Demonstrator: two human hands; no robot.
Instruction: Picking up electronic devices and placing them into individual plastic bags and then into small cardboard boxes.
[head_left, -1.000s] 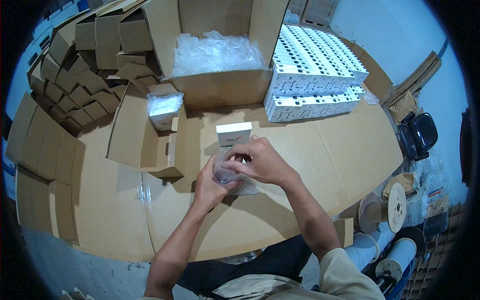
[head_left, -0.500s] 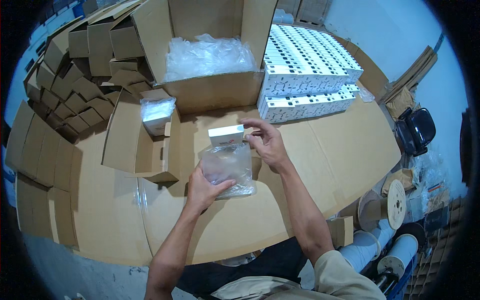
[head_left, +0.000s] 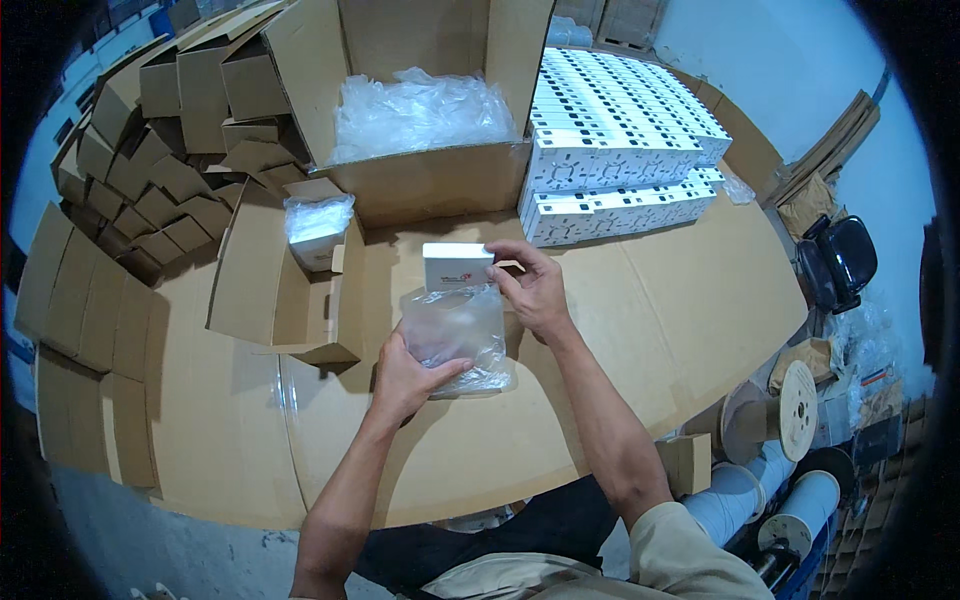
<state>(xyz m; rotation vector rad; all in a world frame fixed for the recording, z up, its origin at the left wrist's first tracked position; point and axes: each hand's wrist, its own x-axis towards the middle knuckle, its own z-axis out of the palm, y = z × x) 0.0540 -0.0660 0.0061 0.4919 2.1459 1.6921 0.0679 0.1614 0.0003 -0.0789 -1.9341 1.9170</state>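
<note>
My left hand [head_left: 412, 372] is closed on a clear plastic bag [head_left: 456, 335], its thumb lying across the lower part. Just beyond the bag's far edge stands a small white box [head_left: 456, 264]. The fingers of my right hand [head_left: 532, 285] pinch that box at its right end. The box's lower edge meets the bag; I cannot tell whether it is partly inside.
To the left, an open carton [head_left: 285, 285] holds a plastic-wrapped white box [head_left: 318, 225]. Behind it, a large carton [head_left: 430, 185] contains clear bags [head_left: 420, 115]. Stacked white boxes [head_left: 620, 150] stand at back right; folded cartons [head_left: 160, 190] pile up far left.
My right fingers have closed on the end of the white box, whose front now shows more. My left hand stays on the bag.
</note>
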